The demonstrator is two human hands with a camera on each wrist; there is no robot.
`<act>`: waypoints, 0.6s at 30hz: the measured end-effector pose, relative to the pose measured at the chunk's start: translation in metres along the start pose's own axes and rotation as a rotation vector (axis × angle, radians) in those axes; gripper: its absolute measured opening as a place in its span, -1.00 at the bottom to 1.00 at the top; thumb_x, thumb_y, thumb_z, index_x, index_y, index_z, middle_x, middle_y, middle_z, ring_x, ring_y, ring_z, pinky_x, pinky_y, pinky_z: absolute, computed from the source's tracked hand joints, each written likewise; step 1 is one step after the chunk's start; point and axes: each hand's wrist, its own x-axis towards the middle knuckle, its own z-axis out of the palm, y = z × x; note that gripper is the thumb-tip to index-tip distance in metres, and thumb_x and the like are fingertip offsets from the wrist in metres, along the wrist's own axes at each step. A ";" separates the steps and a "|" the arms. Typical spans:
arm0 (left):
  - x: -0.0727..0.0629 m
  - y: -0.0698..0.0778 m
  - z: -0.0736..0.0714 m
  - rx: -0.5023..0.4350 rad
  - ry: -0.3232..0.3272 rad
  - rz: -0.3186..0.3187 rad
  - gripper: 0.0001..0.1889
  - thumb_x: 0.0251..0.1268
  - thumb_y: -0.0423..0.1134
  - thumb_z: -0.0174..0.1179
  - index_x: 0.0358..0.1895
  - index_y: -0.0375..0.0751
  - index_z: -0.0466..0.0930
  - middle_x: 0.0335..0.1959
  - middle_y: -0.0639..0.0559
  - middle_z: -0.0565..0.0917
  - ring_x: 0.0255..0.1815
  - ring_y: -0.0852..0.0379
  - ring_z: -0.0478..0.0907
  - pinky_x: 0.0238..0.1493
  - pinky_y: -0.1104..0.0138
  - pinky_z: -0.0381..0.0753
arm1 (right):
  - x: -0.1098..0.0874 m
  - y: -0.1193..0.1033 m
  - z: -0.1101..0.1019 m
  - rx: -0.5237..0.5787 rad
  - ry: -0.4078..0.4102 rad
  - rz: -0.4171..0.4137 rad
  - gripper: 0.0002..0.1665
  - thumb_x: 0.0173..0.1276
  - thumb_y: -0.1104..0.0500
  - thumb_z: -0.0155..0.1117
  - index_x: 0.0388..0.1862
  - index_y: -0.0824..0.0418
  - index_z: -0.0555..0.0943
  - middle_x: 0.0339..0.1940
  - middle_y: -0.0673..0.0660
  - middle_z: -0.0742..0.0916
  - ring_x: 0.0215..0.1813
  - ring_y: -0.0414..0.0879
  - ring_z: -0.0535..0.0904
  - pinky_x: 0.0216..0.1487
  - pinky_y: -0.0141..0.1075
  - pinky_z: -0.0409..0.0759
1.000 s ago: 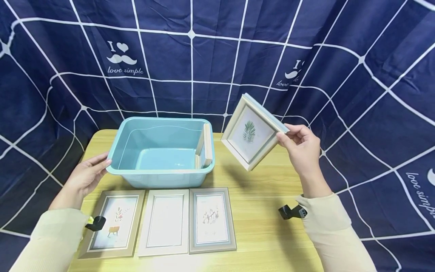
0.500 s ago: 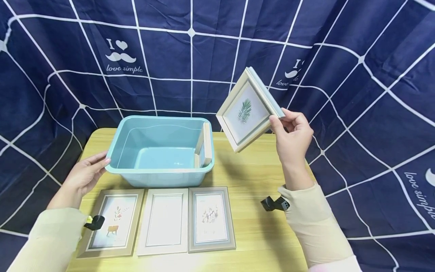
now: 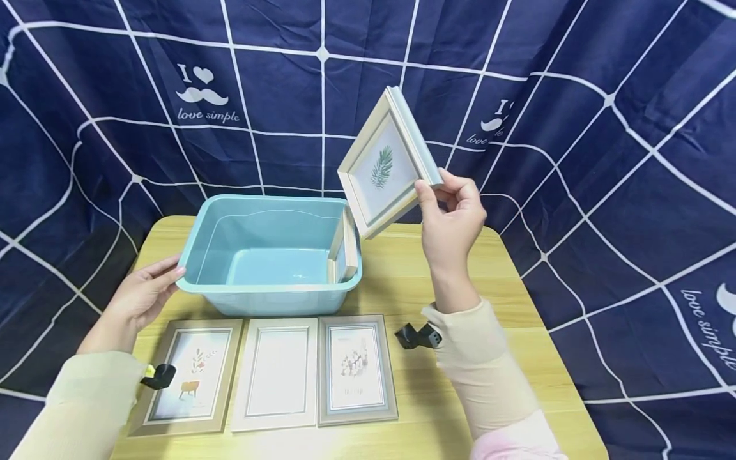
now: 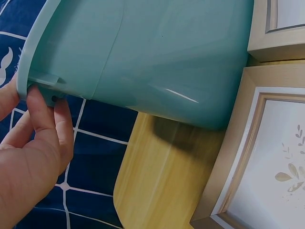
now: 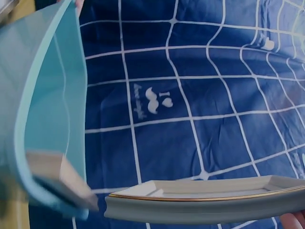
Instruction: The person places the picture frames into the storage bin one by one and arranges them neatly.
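Navy gridded cloth (image 3: 276, 96) hangs beyond the wooden table (image 3: 494, 358). My right hand (image 3: 453, 220) pinches a leaf-print frame (image 3: 368, 185) (tilted, in mid-air) near the right end of the tub (image 3: 270, 301); my left hand (image 3: 140, 294) grips the tub's left rim. Inside, right, stands another frame (image 3: 349, 249); nearer lie three frames (image 3: 278, 377).

At the frame's lower left, the person wears a cream left sleeve (image 3: 80, 406), with a black device (image 3: 160, 377) and a yellow patch (image 3: 150, 371) at the cuff. Right of centre, the cream right sleeve (image 3: 480, 361) carries an angular black bracket (image 3: 418, 336); pale pink cloth (image 3: 517, 442) shows at the bottom edge.
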 end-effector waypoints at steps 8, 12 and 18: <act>0.001 0.000 -0.001 0.002 0.000 0.006 -0.66 0.31 -0.56 0.09 -0.19 -0.04 0.74 -0.20 0.12 0.70 -0.21 0.28 0.63 -0.17 0.54 0.57 | -0.014 -0.004 0.025 0.040 0.013 0.037 -0.71 0.08 0.40 0.47 -0.24 0.47 0.58 -0.38 0.15 0.71 -0.39 -0.16 0.62 -0.39 -0.46 0.60; 0.001 0.000 -0.001 -0.008 -0.001 0.007 -0.66 0.32 -0.56 0.08 -0.19 -0.04 0.74 -0.21 0.11 0.70 -0.22 0.27 0.63 -0.18 0.54 0.57 | -0.024 -0.001 0.037 0.059 0.013 0.052 -0.72 0.07 0.41 0.46 -0.26 0.47 0.57 -0.36 0.18 0.71 -0.39 -0.16 0.62 -0.42 -0.46 0.61; 0.002 -0.002 -0.003 -0.018 -0.001 0.013 -0.65 0.32 -0.58 0.06 -0.19 -0.05 0.74 -0.21 0.10 0.71 -0.22 0.27 0.63 -0.19 0.54 0.57 | -0.044 0.010 0.050 0.041 0.008 0.083 -0.71 0.06 0.42 0.47 -0.31 0.48 0.53 -0.30 0.21 0.73 -0.39 -0.20 0.61 -0.48 -0.49 0.57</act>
